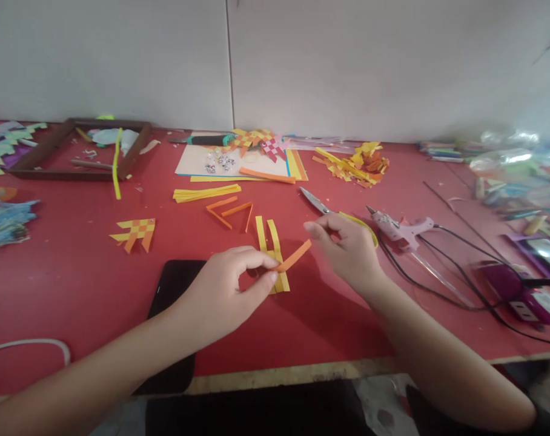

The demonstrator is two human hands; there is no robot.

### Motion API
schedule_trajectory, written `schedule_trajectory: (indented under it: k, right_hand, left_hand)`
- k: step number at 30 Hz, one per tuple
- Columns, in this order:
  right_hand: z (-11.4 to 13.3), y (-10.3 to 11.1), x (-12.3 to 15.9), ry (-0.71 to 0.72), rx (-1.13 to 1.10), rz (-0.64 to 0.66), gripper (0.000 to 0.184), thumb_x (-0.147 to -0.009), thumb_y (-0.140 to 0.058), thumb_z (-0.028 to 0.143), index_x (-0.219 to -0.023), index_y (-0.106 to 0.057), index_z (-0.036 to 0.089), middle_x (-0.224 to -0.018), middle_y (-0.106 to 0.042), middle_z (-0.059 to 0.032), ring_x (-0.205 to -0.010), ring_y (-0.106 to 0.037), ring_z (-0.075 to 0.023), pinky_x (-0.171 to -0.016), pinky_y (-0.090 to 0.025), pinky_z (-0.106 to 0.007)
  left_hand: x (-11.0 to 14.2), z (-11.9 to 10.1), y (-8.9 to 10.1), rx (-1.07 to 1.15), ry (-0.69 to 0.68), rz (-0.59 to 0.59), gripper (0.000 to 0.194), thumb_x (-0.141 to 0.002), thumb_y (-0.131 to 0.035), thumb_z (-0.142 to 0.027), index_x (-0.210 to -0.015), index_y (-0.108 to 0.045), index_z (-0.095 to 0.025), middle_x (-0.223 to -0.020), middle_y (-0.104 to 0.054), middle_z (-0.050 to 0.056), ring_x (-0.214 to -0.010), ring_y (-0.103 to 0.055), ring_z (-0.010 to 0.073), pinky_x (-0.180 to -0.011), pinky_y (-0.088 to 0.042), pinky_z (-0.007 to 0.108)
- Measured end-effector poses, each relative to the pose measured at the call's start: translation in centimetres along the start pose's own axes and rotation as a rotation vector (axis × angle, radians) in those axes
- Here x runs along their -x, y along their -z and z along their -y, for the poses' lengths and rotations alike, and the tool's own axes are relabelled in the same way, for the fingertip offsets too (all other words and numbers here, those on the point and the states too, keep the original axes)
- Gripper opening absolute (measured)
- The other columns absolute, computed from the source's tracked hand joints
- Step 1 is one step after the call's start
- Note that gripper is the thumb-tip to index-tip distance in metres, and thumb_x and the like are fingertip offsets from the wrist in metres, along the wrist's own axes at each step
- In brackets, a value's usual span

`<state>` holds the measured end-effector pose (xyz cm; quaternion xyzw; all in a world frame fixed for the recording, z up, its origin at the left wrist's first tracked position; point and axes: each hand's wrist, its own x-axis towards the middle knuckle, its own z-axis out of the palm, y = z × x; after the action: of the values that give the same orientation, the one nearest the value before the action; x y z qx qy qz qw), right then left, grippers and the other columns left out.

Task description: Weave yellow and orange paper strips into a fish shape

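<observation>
My left hand (232, 284) is closed, thumb and forefinger pinching a folded orange paper strip (295, 255) together with crossing yellow paper strips (275, 233). The yellow strips stick out above and below the fingertips. My right hand (350, 251) hovers just right of the orange strip's free end, its fingers curled and thumb bent in. Whether anything sits between those fingers is hidden. Behind the right hand lie scissors (314, 200) with yellow handles, partly covered. Two folded orange strips (219, 215) rest beyond the left hand, near a bundle of yellow strips (206, 193).
A woven paper fish (141, 231) and a black phone (177, 281) lie at left. A pink glue gun (400, 230) with cables is at right, near a purple power socket (524, 293). Farther back are a brown frame (63, 175), paper sheets (184, 162) and paper scraps (361, 163).
</observation>
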<state>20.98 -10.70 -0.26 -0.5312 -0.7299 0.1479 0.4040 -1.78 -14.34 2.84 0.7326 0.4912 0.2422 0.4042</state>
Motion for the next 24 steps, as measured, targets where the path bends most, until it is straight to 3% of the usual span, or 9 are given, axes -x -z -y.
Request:
schedule_trajectory:
  k: [1,3,5,7,9,15,19,24]
  right_hand:
    - [0.0,-0.2,0.1,-0.041,-0.192,0.084,0.031,-0.095,-0.051,0.047,-0.083,-0.062,0.02,-0.076,-0.068,-0.0034,-0.07,-0.065,-0.0156,-0.063,-0.052,-0.029]
    - [0.5,-0.6,0.5,-0.064,-0.534,0.255,0.045,-0.093,-0.048,0.059,-0.115,-0.06,0.021,-0.1,-0.073,-0.0082,-0.086,-0.07,-0.0184,-0.071,-0.058,-0.032]
    - [1.3,-1.3,1.1,-0.049,-0.655,0.314,0.048,-0.087,-0.061,0.057,-0.118,-0.06,0.021,-0.099,-0.073,-0.008,-0.087,-0.071,-0.0186,-0.074,-0.06,-0.033]
    - [2.0,-1.9,1.7,-0.033,-0.603,0.221,0.032,-0.081,-0.074,0.039,-0.105,-0.065,0.02,-0.09,-0.073,-0.0047,-0.08,-0.072,-0.0162,-0.073,-0.061,-0.029]
    - [2.5,-2.2,2.1,-0.009,-0.531,0.099,0.019,-0.082,-0.073,0.026,-0.098,-0.066,0.021,-0.087,-0.073,-0.0033,-0.077,-0.072,-0.0146,-0.072,-0.061,-0.027]
    - [2.3,-2.3,2.2,-0.03,-0.359,-0.144,0.016,-0.082,-0.071,0.019,-0.096,-0.063,0.022,-0.085,-0.071,-0.0018,-0.075,-0.072,-0.0146,-0.068,-0.063,-0.026]
    - [2.1,-2.5,2.6,0.052,-0.343,-0.148,0.021,-0.082,-0.07,0.015,-0.1,-0.062,0.022,-0.089,-0.072,-0.0018,-0.078,-0.073,-0.0154,-0.072,-0.064,-0.028]
    - [2.4,-2.8,2.9,0.269,-0.183,-0.052,0.022,-0.083,-0.067,0.011,-0.102,-0.063,0.023,-0.09,-0.074,-0.0024,-0.079,-0.072,-0.0161,-0.073,-0.062,-0.031]
  left_hand:
    - [0.0,0.2,-0.1,-0.007,-0.002,-0.007,0.016,-0.089,-0.057,-0.03,-0.093,-0.07,-0.024,-0.092,-0.072,0.001,-0.081,-0.067,0.0169,-0.073,-0.052,0.028]
    - [-0.2,0.8,-0.2,-0.012,0.003,-0.023,0.017,-0.088,-0.057,-0.03,-0.095,-0.071,-0.023,-0.092,-0.073,0.002,-0.08,-0.066,0.017,-0.07,-0.052,0.028]
    - [-0.4,1.3,-0.4,0.009,0.015,-0.033,0.018,-0.088,-0.059,-0.031,-0.098,-0.071,-0.022,-0.092,-0.073,0.003,-0.079,-0.067,0.0172,-0.068,-0.053,0.028]
    - [-0.7,1.9,-0.5,0.051,0.027,-0.039,0.022,-0.087,-0.06,-0.032,-0.104,-0.07,-0.022,-0.091,-0.074,0.003,-0.078,-0.068,0.0175,-0.068,-0.053,0.028]
    - [-1.0,2.4,-0.6,0.085,0.043,-0.053,0.027,-0.087,-0.061,-0.034,-0.111,-0.068,-0.023,-0.09,-0.074,0.003,-0.079,-0.069,0.0183,-0.069,-0.054,0.029]
    - [-1.4,3.4,-0.7,0.252,0.131,-0.071,0.034,-0.084,-0.068,-0.038,-0.114,-0.066,-0.023,-0.096,-0.076,0.005,-0.089,-0.072,0.0211,-0.081,-0.057,0.032]
    - [-1.4,3.2,-0.6,0.476,0.242,-0.039,0.052,-0.081,-0.073,-0.037,-0.129,-0.058,-0.022,-0.097,-0.078,0.006,-0.094,-0.074,0.0229,-0.088,-0.057,0.034]
    - [-1.2,3.1,-0.6,0.577,0.265,0.009,0.048,-0.081,-0.074,-0.034,-0.126,-0.062,-0.022,-0.104,-0.077,0.007,-0.094,-0.074,0.023,-0.086,-0.058,0.034]
